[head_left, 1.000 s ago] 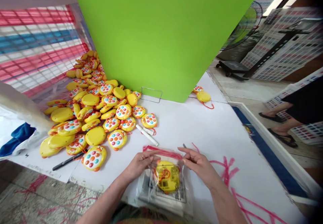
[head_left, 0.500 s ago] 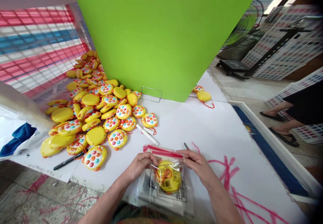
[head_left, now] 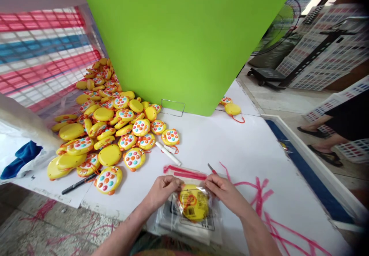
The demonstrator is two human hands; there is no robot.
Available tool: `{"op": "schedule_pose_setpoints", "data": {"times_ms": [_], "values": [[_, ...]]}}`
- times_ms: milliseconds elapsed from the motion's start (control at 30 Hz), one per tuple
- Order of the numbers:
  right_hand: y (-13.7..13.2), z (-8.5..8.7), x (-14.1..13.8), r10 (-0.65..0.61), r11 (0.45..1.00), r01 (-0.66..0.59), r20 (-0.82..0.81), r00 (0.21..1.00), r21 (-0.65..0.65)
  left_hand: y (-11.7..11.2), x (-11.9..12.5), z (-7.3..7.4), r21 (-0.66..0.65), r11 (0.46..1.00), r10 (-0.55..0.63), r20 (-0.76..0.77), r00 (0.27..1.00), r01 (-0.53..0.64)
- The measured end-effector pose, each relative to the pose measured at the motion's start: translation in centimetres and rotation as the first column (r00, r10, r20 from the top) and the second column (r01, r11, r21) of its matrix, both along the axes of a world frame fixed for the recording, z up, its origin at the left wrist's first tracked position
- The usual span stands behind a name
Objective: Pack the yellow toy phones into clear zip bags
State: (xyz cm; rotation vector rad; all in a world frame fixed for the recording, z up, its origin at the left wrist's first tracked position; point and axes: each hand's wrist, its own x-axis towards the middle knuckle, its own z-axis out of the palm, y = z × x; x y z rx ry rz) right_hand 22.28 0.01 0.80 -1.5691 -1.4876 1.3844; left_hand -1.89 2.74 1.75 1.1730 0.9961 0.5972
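Observation:
Both hands pinch the top edge of a clear plastic bag [head_left: 206, 194] with a yellow toy [head_left: 193, 206] inside, its barcoded back facing up. My left hand [head_left: 165, 190] is closed on the bag's upper left corner. On the opposite corner my right hand [head_left: 220, 188] is closed in the same way. Beneath them lies a stack of flat printed plastic bags [head_left: 170, 227]. Red adhesive strips [head_left: 184, 172] lie just beyond the fingers. A thin, dark-tipped tool [head_left: 211, 168] pokes out beyond my right hand, its other end hidden.
A heap of yellow duck-like toys [head_left: 103, 113] spreads over the left of the table. White pens [head_left: 168, 154] and a black marker [head_left: 77, 185] lie near it. A big green panel [head_left: 184, 48] stands ahead. Red strips [head_left: 259, 198] litter the right. Someone's feet [head_left: 324, 154] show at far right.
My right hand has shifted slightly left and down along the bag's top edge, uncovering more of the thin tool. My left hand has moved little.

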Motion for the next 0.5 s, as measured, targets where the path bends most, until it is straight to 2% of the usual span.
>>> {"op": "schedule_pose_setpoints", "data": {"times_ms": [67, 133, 167, 200, 233, 267, 300, 333, 367, 400, 433, 467, 500], "values": [[-0.2, 0.3, 1.1, -0.058, 0.998, 0.058, -0.01, 0.998, -0.002, -0.6, 0.3, 0.2, 0.174, 0.984, -0.018, -0.135, 0.991, 0.041], [-0.4, 0.7, 2.8, -0.191, 0.982, 0.191, -0.019, 0.981, 0.013, -1.3, 0.7, 0.5, 0.37, 0.917, -0.043, -0.279, 0.959, 0.148], [-0.3, 1.0, 3.7, -0.311, 0.948, 0.312, -0.027, 0.95, 0.055, -1.7, 0.9, 0.6, 0.452, 0.863, -0.061, -0.351, 0.934, 0.226], [-0.3, 1.3, 4.6, -0.466, 0.873, 0.47, -0.06, 0.883, 0.13, -2.1, 1.1, 0.6, 0.515, 0.796, -0.082, -0.427, 0.901, 0.317], [-0.2, 1.7, 5.3, -0.618, 0.743, 0.632, -0.136, 0.774, 0.222, -2.4, 1.3, 0.5, 0.554, 0.725, -0.098, -0.504, 0.858, 0.409], [-0.1, 2.1, 5.9, -0.727, 0.567, 0.765, -0.251, 0.639, 0.305, -2.7, 1.4, 0.3, 0.571, 0.658, -0.107, -0.574, 0.812, 0.49], [0.1, 2.6, 6.3, -0.774, 0.378, 0.852, -0.381, 0.506, 0.363, -2.8, 1.5, 0.2, 0.572, 0.607, -0.107, -0.629, 0.77, 0.552], [0.2, 3.0, 6.5, -0.769, 0.218, 0.892, -0.492, 0.407, 0.397, -2.9, 1.5, 0.0, 0.566, 0.572, -0.102, -0.669, 0.736, 0.594], [0.3, 3.3, 6.5, -0.746, 0.11, 0.9, -0.564, 0.355, 0.422, -2.8, 1.4, -0.1, 0.557, 0.554, -0.091, -0.698, 0.711, 0.619], [0.3, 3.5, 6.5, -0.734, 0.062, 0.893, -0.585, 0.344, 0.446, -2.6, 1.2, -0.1, 0.547, 0.547, -0.081, -0.719, 0.69, 0.634], [0.2, 3.5, 6.3, -0.746, 0.072, 0.881, -0.561, 0.359, 0.467, -2.3, 0.9, -0.1, 0.533, 0.547, -0.075, -0.736, 0.672, 0.645], [0.0, 3.3, 6.1, -0.769, 0.147, 0.87, -0.499, 0.4, 0.47, -2.0, 0.4, 0.1, 0.519, 0.55, -0.072, -0.751, 0.656, 0.654], [-0.3, 3.0, 5.8, -0.777, 0.295, 0.85, -0.407, 0.479, 0.436, -1.7, 0.0, 0.2, 0.504, 0.553, -0.071, -0.765, 0.64, 0.663]]}}
